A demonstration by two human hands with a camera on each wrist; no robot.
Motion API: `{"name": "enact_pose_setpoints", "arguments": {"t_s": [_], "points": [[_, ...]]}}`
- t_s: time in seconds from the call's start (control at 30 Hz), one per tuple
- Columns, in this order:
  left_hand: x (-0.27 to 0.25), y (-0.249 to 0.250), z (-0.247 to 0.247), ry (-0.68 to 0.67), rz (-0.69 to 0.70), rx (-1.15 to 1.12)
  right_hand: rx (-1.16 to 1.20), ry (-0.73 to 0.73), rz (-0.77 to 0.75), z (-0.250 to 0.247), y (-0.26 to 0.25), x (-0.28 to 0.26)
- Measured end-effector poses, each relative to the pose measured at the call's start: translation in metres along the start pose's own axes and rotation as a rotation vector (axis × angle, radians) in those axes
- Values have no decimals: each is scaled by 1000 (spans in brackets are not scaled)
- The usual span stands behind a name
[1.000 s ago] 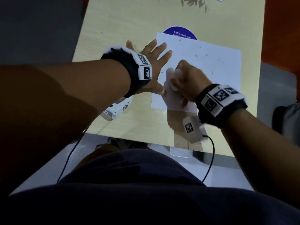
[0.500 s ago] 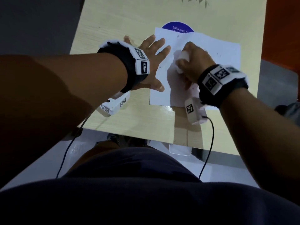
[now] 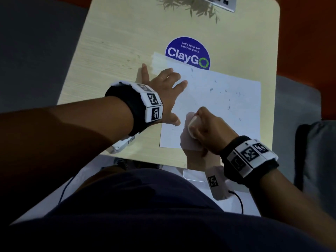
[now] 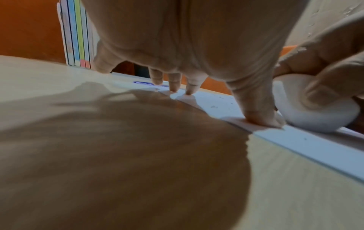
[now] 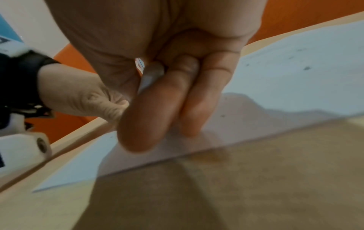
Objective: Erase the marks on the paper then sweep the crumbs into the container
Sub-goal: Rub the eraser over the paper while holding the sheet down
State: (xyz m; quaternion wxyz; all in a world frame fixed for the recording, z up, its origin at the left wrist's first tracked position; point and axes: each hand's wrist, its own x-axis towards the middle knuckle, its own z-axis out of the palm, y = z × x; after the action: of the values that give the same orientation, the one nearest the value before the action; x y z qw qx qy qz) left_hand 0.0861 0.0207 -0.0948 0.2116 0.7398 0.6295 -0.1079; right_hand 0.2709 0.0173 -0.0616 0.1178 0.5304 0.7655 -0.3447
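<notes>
A white sheet of paper (image 3: pixel 223 106) lies on the light wooden table (image 3: pixel 116 42), dotted with small dark eraser crumbs (image 3: pixel 211 90). My left hand (image 3: pixel 163 88) lies flat with spread fingers on the paper's left edge, its thumb (image 4: pixel 260 115) pressing the sheet down. My right hand (image 3: pixel 205 128) grips a white rounded eraser (image 3: pixel 193 124) against the paper near its lower left part. The eraser (image 4: pixel 313 118) shows right beside the left thumb in the left wrist view. In the right wrist view, curled fingers (image 5: pixel 153 109) hide most of the eraser (image 5: pixel 151 76).
A round blue "ClayGo" sticker (image 3: pixel 188 53) sits on the table just beyond the paper's top edge. A translucent container (image 3: pixel 192 176) hangs at the table's near edge below my right wrist. Plant leaves' shadow (image 3: pixel 190 6) and a grey device (image 3: pixel 221 2) lie far back.
My right hand with the eraser moved up the paper, then back down to the lower left part. My left hand kept pressing the paper's left edge. The head view tilted up.
</notes>
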Motion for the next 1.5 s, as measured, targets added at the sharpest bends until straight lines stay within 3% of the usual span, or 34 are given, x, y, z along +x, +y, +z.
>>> {"name": "enact_pose_setpoints", "arguments": {"t_s": [0.1, 0.3, 0.5, 0.67, 0.83, 1.0, 1.17, 1.3, 1.5], "points": [[6, -2, -1, -39, 33, -3, -41, 10, -15, -9, -5, 14], [17, -8, 4, -91, 29, -10, -56, 178, 27, -53, -18, 78], [19, -7, 2, -103, -15, -23, -23, 69, -9, -25, -17, 47], [16, -7, -1, -113, -37, -53, -84, 185, -24, -55, -31, 89], [18, -12, 6, -68, -8, -78, -80, 87, -20, -33, -27, 64], [17, -10, 4, -71, -42, -36, -98, 194, -46, -52, -36, 90], [15, -12, 5, -52, -44, -50, -109, 77, -31, -35, -30, 68], [15, -9, 0, -76, -59, -19, -81, 166, -75, -50, -39, 90], [12, -10, 2, -54, -44, -33, -120, 95, -61, -36, -34, 72]]}}
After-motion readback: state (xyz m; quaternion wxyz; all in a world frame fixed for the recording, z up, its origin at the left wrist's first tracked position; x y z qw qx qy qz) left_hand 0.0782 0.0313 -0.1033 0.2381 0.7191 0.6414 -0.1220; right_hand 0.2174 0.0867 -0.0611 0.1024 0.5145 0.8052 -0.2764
